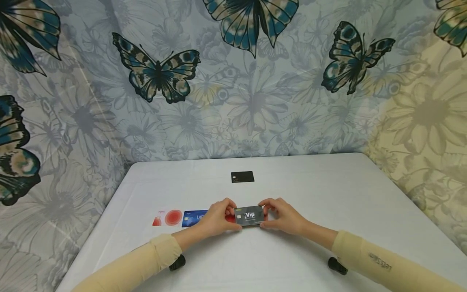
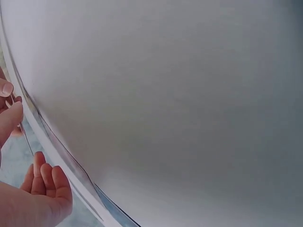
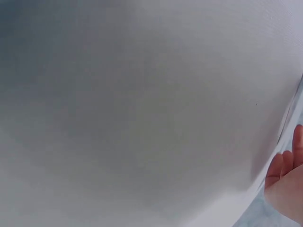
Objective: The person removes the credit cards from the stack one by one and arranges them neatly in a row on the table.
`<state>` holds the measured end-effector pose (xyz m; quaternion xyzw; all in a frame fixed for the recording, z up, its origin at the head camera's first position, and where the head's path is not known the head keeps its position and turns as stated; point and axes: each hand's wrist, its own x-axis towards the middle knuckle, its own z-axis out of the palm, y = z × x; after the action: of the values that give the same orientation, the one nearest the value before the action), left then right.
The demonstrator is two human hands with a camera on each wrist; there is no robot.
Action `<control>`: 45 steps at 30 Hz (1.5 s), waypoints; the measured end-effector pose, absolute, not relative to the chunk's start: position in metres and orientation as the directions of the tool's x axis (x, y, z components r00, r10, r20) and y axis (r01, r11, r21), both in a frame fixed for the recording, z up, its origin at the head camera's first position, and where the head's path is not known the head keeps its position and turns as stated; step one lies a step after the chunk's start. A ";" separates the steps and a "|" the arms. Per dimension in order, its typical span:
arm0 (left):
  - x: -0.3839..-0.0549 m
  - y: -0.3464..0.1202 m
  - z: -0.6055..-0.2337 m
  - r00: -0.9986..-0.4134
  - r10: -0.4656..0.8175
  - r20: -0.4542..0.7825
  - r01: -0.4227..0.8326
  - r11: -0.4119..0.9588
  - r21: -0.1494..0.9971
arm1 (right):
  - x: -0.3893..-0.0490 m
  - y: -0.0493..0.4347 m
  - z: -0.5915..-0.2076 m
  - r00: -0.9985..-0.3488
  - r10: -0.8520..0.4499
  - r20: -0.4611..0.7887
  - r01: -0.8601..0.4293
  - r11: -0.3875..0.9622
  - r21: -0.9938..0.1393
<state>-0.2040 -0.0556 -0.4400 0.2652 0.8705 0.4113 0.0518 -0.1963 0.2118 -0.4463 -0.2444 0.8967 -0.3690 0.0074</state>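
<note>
A grey bank-style card (image 1: 249, 215) marked "Vip" is held between both hands, tilted up toward the head camera. My left hand (image 1: 219, 219) pinches its left side between thumb and fingers; my right hand (image 1: 286, 217) pinches its right side the same way. Just behind the left hand, a red card (image 1: 230, 218) is mostly hidden. A blue card (image 1: 192, 218) lies to its left, partly covered by that hand. In the left wrist view the left hand (image 2: 45, 198) shows curled fingers, and the right wrist view catches only part of the right hand (image 3: 286, 182).
A white card with red circles (image 1: 167, 217) ends the row at the left. Farther back on the white table (image 1: 310, 182) lies a black card (image 1: 242, 177). Butterfly-patterned cloth (image 1: 255, 105) hangs behind the table. Black wrist devices sit under both forearms.
</note>
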 end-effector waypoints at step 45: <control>-0.225 0.045 -0.441 -0.837 0.544 0.065 0.500 0.709 0.498 | -0.196 0.305 -0.450 -0.879 -0.429 0.209 -0.466 0.675 -0.573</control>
<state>-0.2248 0.0446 -0.4410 0.2827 0.9233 0.2563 0.0430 -0.1961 0.3049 -0.4501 -0.2445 0.9146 -0.3207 -0.0286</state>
